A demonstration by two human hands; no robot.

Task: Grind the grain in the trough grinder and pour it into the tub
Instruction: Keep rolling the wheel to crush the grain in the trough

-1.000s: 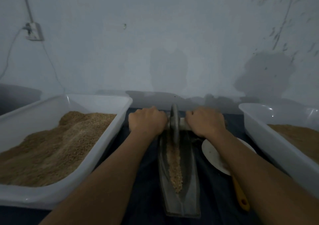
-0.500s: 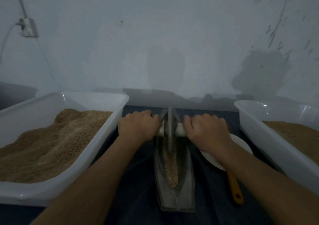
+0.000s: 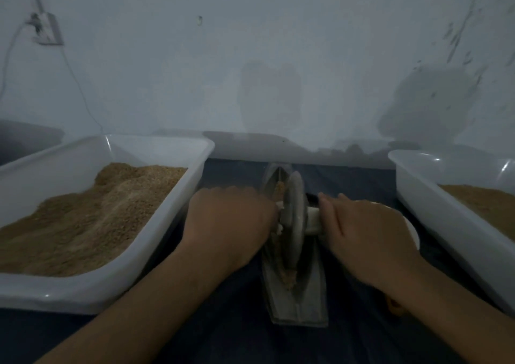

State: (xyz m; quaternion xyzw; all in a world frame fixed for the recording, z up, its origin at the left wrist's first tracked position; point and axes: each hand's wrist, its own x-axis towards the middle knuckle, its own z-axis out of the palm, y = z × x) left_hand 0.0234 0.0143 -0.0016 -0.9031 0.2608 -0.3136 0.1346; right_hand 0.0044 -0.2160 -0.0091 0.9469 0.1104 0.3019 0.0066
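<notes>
From the head view, the trough grinder (image 3: 295, 299) lies lengthwise on the dark bench (image 3: 228, 333), its near end towards the person and its far end towards the wall (image 3: 250, 56); the grinding wheel (image 3: 293, 221) stands upright on edge in the trough, about midway along it; a pale axle (image 3: 313, 221) runs through the wheel from side to side. The left hand (image 3: 230, 224) is clenched over the axle on the wheel's left side, knuckles up, hiding that end of the bar; the right hand (image 3: 365, 235) grasps the axle on the wheel's right side, fingers curled over it, with a short bare stretch of axle showing between the hand and the wheel. Grain (image 3: 288, 275) lies in the groove of the trough, seen just in front of the wheel and again beyond it.

A white tub (image 3: 156, 151) sits on the bench to the left of the grinder, heaped with brown grain (image 3: 92, 216) that rises highest towards its far side; a second white tub (image 3: 446, 224) sits to the right, partly cut off by the frame edge, also holding brown grain (image 3: 485, 204). A white plate (image 3: 413, 232) peeks out from under the right hand, between the grinder and the right tub; an orange handle (image 3: 394, 306) shows beside the right forearm. A socket (image 3: 47, 29) with a cord hangs on the wall at upper left.
</notes>
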